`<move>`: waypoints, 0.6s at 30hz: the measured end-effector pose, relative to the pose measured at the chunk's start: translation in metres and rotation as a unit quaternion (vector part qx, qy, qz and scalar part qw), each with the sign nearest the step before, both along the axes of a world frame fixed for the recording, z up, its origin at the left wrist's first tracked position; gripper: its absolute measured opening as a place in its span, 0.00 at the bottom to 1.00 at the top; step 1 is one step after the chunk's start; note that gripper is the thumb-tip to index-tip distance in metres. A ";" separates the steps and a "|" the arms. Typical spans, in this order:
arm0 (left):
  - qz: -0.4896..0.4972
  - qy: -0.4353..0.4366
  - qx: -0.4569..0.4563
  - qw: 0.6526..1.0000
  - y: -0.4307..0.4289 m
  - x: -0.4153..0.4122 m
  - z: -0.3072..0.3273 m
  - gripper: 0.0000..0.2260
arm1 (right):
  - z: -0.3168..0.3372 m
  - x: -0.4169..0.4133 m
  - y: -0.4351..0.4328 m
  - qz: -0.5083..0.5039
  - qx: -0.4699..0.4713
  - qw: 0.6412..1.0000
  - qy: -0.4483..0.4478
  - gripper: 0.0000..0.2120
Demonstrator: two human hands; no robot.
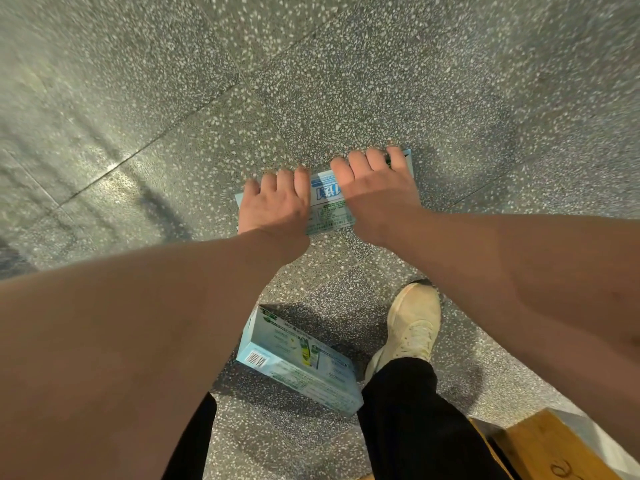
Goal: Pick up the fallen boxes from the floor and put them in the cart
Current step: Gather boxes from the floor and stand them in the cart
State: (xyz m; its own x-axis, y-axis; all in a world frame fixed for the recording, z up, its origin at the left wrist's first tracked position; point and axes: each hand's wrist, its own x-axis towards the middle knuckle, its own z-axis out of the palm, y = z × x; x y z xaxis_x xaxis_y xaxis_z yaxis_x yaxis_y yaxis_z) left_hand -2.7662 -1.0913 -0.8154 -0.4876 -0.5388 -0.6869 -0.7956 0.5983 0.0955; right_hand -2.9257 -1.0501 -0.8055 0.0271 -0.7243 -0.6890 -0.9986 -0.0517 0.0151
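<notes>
Pale-blue far box (327, 199) lies on the terrazzo floor (173, 98); your left hand (275, 206) and right hand (375, 188) clasp its ends, fingers over the far edge to lift. Second box (298, 358) waits by your shoe (412, 323); cart unseen.

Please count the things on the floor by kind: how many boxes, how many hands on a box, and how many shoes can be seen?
Light blue boxes: 2 (far box, near box)
Hands on the far box: 2 (left hand, right hand)
Shoes: 1 (cream shoe)
Total: 5
</notes>
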 end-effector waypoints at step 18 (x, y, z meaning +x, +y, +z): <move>0.007 0.062 -0.077 0.995 -0.111 0.116 0.464 0.34 | 0.462 0.105 -0.111 0.037 -0.087 0.996 0.000 0.43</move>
